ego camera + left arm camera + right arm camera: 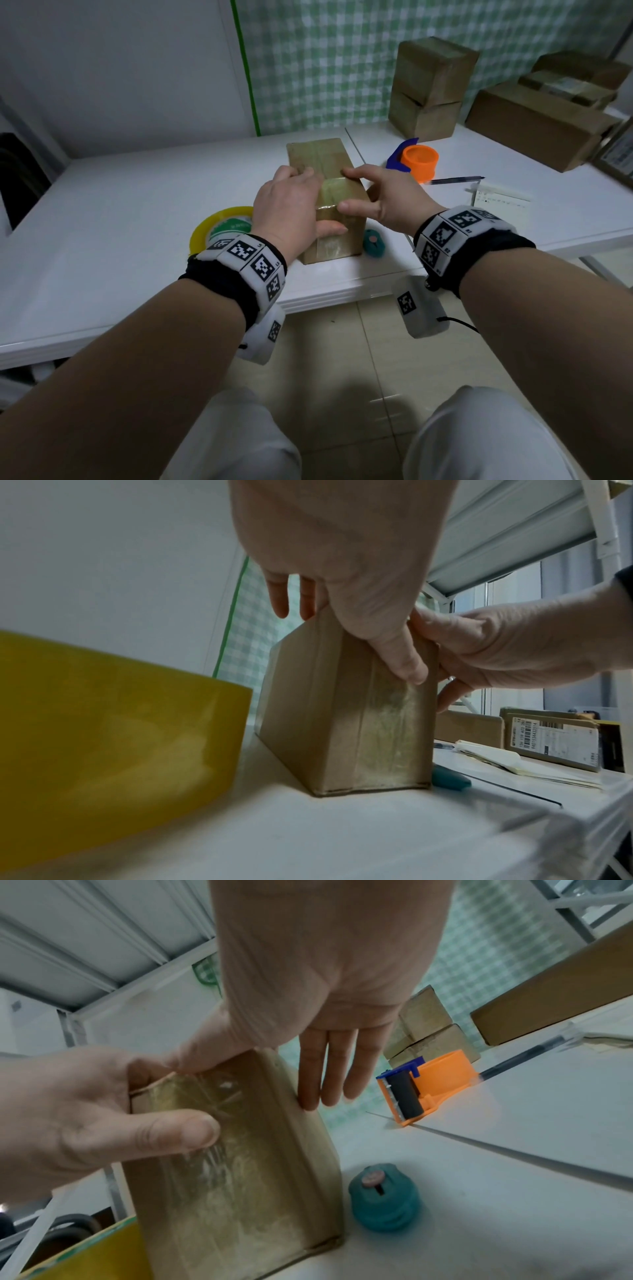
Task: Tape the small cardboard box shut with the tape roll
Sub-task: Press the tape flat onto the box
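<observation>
The small cardboard box (318, 154) stands on the white table (137, 192), with glossy clear tape running over its top and down its near face (219, 1177). My left hand (287, 202) lies over the box's near left top, and its thumb (407, 666) presses the tape on the near face. My right hand (380, 195) rests at the right: its thumb is on the near top edge and its straight fingers (329, 1074) lie along the right side. The yellow tape roll (219, 226) lies just left of the box, partly behind my left wrist.
A small teal cutter (373, 243) sits right of the box by the table's front edge. An orange and blue tape dispenser (419, 161), a pen (455, 180) and a paper sheet (500, 202) lie further right. Stacked boxes (431, 85) and a long box (537, 126) stand at the back right.
</observation>
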`<action>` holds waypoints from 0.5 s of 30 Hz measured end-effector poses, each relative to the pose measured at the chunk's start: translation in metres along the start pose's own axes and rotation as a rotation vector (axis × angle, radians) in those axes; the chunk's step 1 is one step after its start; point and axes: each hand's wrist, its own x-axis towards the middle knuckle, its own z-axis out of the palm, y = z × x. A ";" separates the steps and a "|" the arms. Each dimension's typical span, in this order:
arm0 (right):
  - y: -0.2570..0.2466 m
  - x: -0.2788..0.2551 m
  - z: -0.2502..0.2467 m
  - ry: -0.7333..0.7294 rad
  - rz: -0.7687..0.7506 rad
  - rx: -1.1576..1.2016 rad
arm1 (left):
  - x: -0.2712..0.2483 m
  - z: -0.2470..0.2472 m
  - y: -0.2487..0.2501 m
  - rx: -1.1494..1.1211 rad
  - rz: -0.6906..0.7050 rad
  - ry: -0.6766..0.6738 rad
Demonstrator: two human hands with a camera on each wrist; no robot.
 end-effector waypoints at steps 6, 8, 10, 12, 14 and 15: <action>-0.003 0.001 0.001 0.008 0.005 -0.084 | -0.003 -0.001 -0.006 -0.070 -0.009 -0.022; -0.002 -0.001 0.003 0.017 -0.008 -0.110 | -0.003 -0.002 -0.006 -0.079 -0.009 -0.039; -0.001 -0.003 0.005 0.032 -0.018 -0.116 | -0.004 -0.002 -0.006 -0.090 -0.012 -0.047; -0.001 -0.005 0.007 0.035 -0.027 -0.129 | -0.004 -0.003 -0.006 -0.094 -0.015 -0.051; -0.002 -0.006 0.005 0.032 -0.032 -0.166 | -0.005 -0.003 -0.005 -0.094 -0.012 -0.056; -0.003 -0.006 0.004 0.023 -0.031 -0.198 | -0.005 -0.004 -0.005 -0.094 -0.010 -0.058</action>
